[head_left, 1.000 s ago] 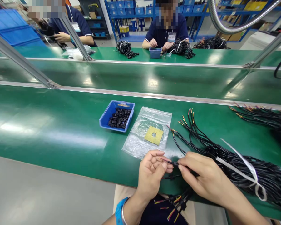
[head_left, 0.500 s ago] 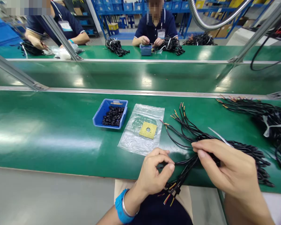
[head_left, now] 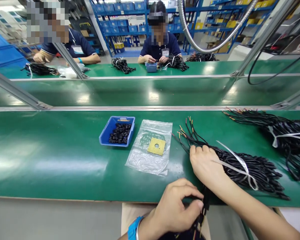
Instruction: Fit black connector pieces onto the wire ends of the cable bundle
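My left hand point(head_left: 180, 205) is at the table's front edge, its thumb and fingers curled round black cables point(head_left: 205, 196). These cables hang over the edge toward my lap, their coloured wire ends partly hidden by the hand. Stretched across the cable bundle point(head_left: 255, 170), my right hand point(head_left: 206, 163) has its fingers bent down over the cables near their stripped orange and red ends point(head_left: 183, 130). Its fingertips are partly hidden. A white tie point(head_left: 242, 165) lies loosely round the bundle.
Left of the cables lies a clear zip bag point(head_left: 145, 160) with a yellow square point(head_left: 161, 146). Beside it stands a blue bin point(head_left: 105, 136) of small black parts point(head_left: 120, 133). A second tied cable bundle point(head_left: 290, 133) is at right. Two people work across the green table point(head_left: 65, 173).
My right hand has moved left and forward onto the cables near their far ends. My left hand has shifted slightly right and toward me. The camera view has tilted up.
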The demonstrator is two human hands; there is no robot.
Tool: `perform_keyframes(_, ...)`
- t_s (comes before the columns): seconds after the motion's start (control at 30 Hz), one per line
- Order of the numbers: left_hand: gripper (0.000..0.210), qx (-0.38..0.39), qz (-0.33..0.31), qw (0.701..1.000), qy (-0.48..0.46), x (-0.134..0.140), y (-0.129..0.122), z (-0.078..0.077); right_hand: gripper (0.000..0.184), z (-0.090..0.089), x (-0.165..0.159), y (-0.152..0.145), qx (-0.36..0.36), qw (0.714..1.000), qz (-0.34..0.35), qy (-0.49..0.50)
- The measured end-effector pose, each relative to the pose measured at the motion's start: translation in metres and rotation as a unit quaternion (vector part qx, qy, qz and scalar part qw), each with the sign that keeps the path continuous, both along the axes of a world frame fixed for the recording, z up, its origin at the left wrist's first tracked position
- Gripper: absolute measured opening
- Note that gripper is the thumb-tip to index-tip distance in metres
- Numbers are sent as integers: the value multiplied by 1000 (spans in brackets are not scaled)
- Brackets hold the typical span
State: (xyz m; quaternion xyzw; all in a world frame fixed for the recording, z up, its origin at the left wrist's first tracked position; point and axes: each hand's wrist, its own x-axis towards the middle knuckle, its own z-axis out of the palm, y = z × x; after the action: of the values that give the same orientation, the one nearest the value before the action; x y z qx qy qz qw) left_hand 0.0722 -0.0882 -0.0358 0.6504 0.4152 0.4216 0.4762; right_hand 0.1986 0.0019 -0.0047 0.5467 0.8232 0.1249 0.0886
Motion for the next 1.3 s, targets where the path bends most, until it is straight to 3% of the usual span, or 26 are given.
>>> perform_keyframes(0.3, 15, -51, 34, 996, -65, -9, 6, -11, 17, 5, 10, 6, 0, 997, 8, 72)
perform_keyframes(0.53, 16, -73, 51, 991, -102, -11, 6, -13, 18, 5, 15, 4, -44, 977, 68, 197)
perform_keyframes(0.83, 13, -82, 56, 987, -130, -10, 7, -17, 26, -3, 20, 10, 40, 965, 76, 246)
perform_keyframes(0.97, 13, -84, 54, 986, -134, -10, 7, -18, 27, -8, 19, 11, 61, 958, 37, 276)
perform_keyframes(1.1, 14, -89, 55, 985, -136, -10, 7, -17, 33, -7, 12, 9, 46, 966, -4, 256)
perform_keyframes(1.23, 14, -83, 54, 986, -133, -10, 7, -16, 10, -5, 6, 3, -25, 989, 35, 143)
perform_keyframes(1.3, 13, -82, 56, 987, -130, -10, 7, -15, 9, -6, 4, 1, -38, 991, 48, 119)
